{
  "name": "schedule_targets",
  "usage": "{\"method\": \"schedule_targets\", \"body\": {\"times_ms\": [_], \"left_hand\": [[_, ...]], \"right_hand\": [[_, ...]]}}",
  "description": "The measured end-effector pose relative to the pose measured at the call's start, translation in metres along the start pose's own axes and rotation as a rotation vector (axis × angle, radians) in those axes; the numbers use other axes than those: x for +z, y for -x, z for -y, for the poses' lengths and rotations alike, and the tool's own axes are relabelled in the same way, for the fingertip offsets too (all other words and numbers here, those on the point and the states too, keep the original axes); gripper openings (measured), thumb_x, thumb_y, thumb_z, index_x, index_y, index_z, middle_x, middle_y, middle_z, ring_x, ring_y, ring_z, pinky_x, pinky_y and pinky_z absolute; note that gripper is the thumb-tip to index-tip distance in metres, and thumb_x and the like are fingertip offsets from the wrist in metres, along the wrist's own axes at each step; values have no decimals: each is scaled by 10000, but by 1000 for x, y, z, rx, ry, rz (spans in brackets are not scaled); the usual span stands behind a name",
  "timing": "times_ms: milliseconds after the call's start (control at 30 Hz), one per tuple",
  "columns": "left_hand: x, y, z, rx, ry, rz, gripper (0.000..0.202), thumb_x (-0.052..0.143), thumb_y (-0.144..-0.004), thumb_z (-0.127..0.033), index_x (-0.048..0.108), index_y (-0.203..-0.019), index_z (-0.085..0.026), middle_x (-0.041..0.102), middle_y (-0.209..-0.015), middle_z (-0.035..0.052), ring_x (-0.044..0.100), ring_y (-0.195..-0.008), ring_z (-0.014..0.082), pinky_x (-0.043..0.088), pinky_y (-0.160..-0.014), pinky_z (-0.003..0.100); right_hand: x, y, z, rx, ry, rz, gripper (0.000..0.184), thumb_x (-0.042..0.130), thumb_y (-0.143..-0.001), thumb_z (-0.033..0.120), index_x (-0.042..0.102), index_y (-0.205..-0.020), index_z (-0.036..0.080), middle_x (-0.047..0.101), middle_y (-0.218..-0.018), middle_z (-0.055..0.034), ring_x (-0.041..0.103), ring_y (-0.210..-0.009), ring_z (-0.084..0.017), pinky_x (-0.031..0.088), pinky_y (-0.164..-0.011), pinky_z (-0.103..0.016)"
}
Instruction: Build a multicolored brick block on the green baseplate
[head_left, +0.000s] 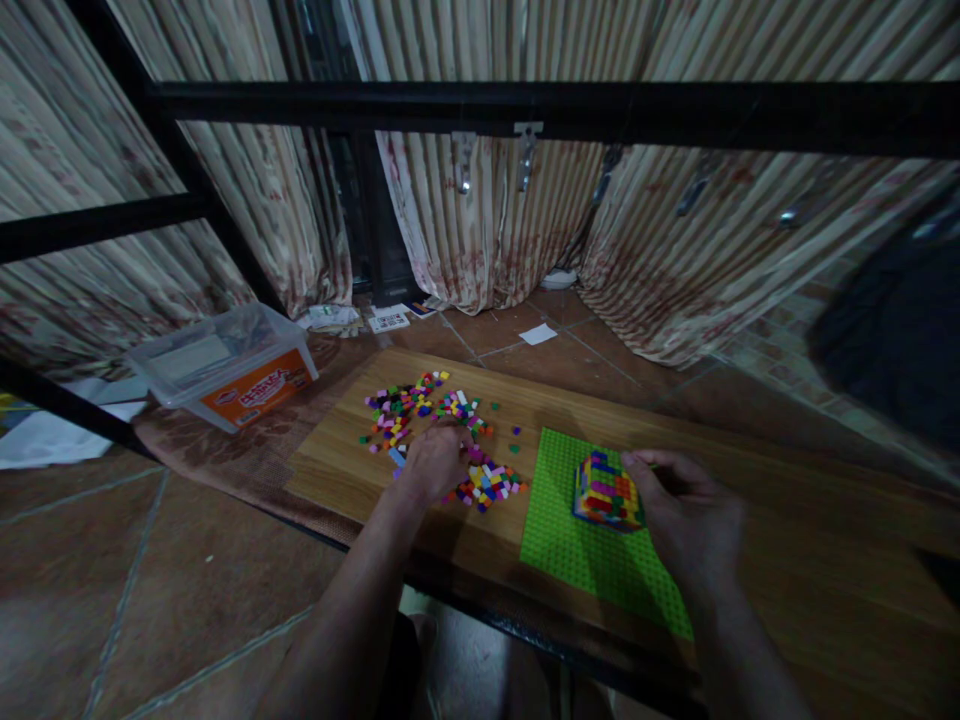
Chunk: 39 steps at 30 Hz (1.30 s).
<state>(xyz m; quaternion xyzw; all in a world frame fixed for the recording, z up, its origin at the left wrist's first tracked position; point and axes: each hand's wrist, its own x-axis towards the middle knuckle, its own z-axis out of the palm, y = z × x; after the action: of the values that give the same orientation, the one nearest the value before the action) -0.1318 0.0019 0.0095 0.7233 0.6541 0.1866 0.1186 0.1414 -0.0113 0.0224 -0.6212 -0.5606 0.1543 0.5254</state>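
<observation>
From where I stood, a multicoloured brick block (pixel 606 492) sat on a green baseplate (pixel 553 530) on the wooden counter (pixel 337 460). The right hand (pixel 690 505) curled at its right edge, fingers nearly together, any grip unclear. The left hand (pixel 437 460) dipped among loose bricks (pixel 491 482); I couldn't tell its fingers' opening or hold.

We look from the wearer's head, forward and down, over the left hand (pixel 439 460) and right hand (pixel 694 515), near us, to the wooden board (pixel 337 455); striped curtains (pixel 491 235) hang farther off toward the top.
</observation>
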Motion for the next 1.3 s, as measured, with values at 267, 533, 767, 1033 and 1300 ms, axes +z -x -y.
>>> {"method": "schedule_targets", "body": {"times_ms": [267, 533, 767, 1033, 1300], "left_hand": [[-8, 0, -25, 217, 518, -50, 148, 550, -833, -197, 671, -918, -198, 703, -933, 55, 653, -852, 173, 494, -793, 276], [0, 13, -68, 268, 938, 142, 87, 590, -836, -230, 630, -882, -169, 680, -871, 44, 657, -855, 154, 509, -787, 261], [-3, 14, -62, 158, 1081, 181, 149, 688, -763, -270, 639, -821, -143, 660, -758, 35, 620, -720, 133, 500, -684, 239], [-9, 15, -51, 164, 1085, 205, 194, 687, -762, -263, 632, -908, -148, 684, -808, 46, 650, -742, 147, 520, -703, 254], [-10, 15, -34, 160, 1101, 109, 235, 697, -757, -244, 675, -972, -155, 693, -815, 45, 655, -740, 143, 522, -686, 241]], "right_hand": [[5, 13, 24, -48, -134, 131, 197, 635, -801, 393, 690, -820, 205, 659, -754, -16, 593, -657, -148, 468, -612, -276], [24, 26, 49, -116, -233, 419, 139, 595, -843, 287, 704, -889, 215, 677, -821, -20, 607, -723, -141, 463, -668, -269], [38, 33, 45, 142, -480, 425, 123, 656, -761, 307, 716, -806, 209, 696, -699, -4, 622, -626, -142, 494, -615, -267], [59, 45, 54, 497, -698, 347, 215, 738, -629, 378, 705, -677, 172, 622, -531, 11, 513, -471, -99, 435, -476, -230], [80, 53, 40, 256, -321, 382, 84, 621, -728, 233, 699, -740, 206, 694, -699, -19, 615, -644, -162, 494, -653, -295]]}}
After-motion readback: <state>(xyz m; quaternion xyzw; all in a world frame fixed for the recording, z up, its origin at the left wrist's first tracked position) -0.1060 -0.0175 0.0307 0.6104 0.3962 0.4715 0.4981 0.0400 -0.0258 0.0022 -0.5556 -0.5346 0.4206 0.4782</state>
